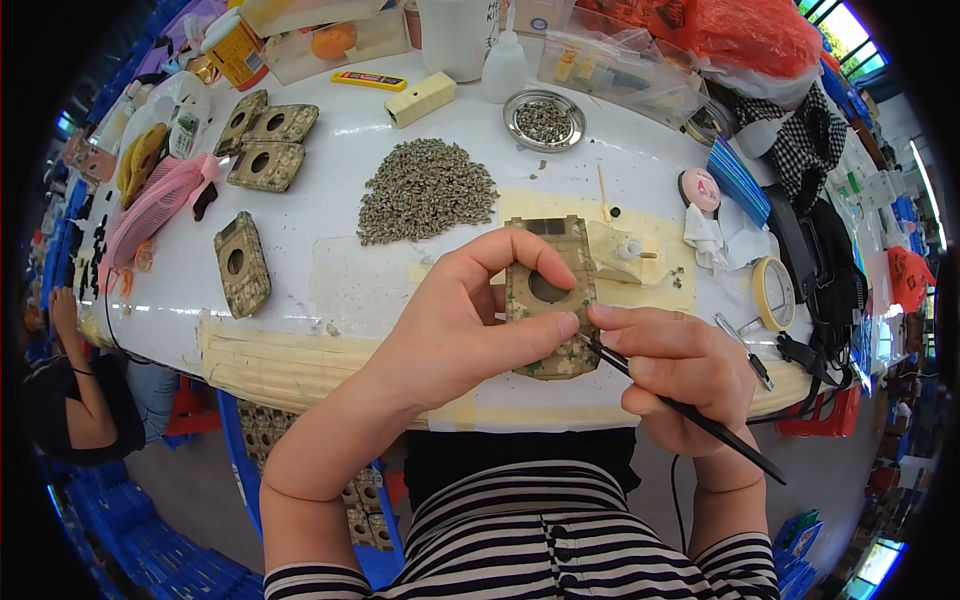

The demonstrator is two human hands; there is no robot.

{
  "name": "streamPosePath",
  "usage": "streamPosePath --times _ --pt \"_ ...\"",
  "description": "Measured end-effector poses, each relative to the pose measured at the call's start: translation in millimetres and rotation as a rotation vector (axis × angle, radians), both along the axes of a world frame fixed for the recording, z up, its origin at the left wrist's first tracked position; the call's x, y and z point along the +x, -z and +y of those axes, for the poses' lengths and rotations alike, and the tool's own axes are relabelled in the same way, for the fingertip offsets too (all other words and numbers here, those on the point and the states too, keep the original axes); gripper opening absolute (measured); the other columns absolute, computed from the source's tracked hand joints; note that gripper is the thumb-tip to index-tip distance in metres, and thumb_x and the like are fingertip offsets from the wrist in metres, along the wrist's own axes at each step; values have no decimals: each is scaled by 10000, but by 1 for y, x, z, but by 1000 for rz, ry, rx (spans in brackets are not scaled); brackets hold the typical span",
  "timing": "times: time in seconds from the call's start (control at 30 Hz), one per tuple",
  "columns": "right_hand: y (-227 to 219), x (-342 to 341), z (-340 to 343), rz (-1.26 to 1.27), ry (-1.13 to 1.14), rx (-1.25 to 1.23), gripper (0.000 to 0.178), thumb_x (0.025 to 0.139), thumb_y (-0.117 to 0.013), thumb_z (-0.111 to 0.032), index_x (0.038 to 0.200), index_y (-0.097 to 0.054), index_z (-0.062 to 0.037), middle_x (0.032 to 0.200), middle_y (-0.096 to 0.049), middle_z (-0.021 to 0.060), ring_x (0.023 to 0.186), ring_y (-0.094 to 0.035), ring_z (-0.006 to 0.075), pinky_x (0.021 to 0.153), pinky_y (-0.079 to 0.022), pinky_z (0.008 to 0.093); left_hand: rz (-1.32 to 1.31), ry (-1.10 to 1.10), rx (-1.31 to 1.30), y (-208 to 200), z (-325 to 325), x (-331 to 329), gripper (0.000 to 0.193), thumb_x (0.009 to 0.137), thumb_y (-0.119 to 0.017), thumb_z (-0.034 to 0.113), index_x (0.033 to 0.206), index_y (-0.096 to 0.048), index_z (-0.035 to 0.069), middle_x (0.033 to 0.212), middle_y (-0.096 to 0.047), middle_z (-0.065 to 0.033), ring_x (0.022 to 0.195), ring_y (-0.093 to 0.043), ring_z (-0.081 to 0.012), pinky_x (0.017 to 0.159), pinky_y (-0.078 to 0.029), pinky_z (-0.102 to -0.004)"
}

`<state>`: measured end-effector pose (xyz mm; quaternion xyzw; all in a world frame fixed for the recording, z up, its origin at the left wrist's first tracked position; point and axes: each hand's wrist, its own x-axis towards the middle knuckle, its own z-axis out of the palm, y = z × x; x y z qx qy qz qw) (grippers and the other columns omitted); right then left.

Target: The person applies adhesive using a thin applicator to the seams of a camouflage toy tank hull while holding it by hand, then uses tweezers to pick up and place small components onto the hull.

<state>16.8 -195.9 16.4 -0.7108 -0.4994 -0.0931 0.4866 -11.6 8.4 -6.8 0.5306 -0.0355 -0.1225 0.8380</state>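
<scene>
My left hand [450,315] grips a camouflage-painted toy tank hull [550,362] with a round hole in its top. Its index finger and thumb curl over the hull beside the hole. Black tweezers [705,420] sit in my right hand [695,370], their tips down at the hull's right edge, near my left thumb. Whether the tips hold a small part is too small to tell. Beyond the hull lies a heap of tiny camouflage-coloured parts [425,190]. A masking-tape-covered block [622,258] with a white piece on top is right of the hull.
More hulls [242,265] lie at left, by a pink handheld fan [160,215]. At the back are a metal dish [513,128] of tiny parts, a white squeeze bottle [504,72] and a cream block [420,98]. A tape roll [762,295] lies right. Another person [80,400] sits far left.
</scene>
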Motion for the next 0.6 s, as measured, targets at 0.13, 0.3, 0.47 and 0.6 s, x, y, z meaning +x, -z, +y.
streamPosePath --times 0.13,0.3,0.47,0.6 --pt "4 1 0 16 -11 35 289 730 -756 -66 895 -523 -17 928 -646 167 930 -668 334 724 -581 363 37 12 -15 0 1 0 246 803 -683 25 999 -537 51 970 -587 -15 841 -577 -58 702 -488 -205" --pt "9 1 -2 170 -47 132 233 783 -719 -60 903 -526 -7 925 -639 185 935 -666 342 750 -572 386 50 19 -20 1 1 1 254 800 -685 26 1003 -536 53 967 -588 -14 831 -575 -58 692 -481 -202" --pt "11 -1 -2 295 -57 210 186 828 -682 -66 913 -530 1 927 -637 196 941 -663 350 781 -563 407 78 44 -39 -1 2 1 255 807 -680 30 1017 -538 51 966 -589 -17 834 -577 -64 711 -484 -209" --pt "11 0 -3 270 -62 195 175 836 -673 -65 915 -531 2 934 -636 195 943 -662 352 778 -563 408 85 40 -87 -2 2 1 250 821 -667 40 1036 -539 47 965 -590 -19 835 -580 -69 735 -487 -213"
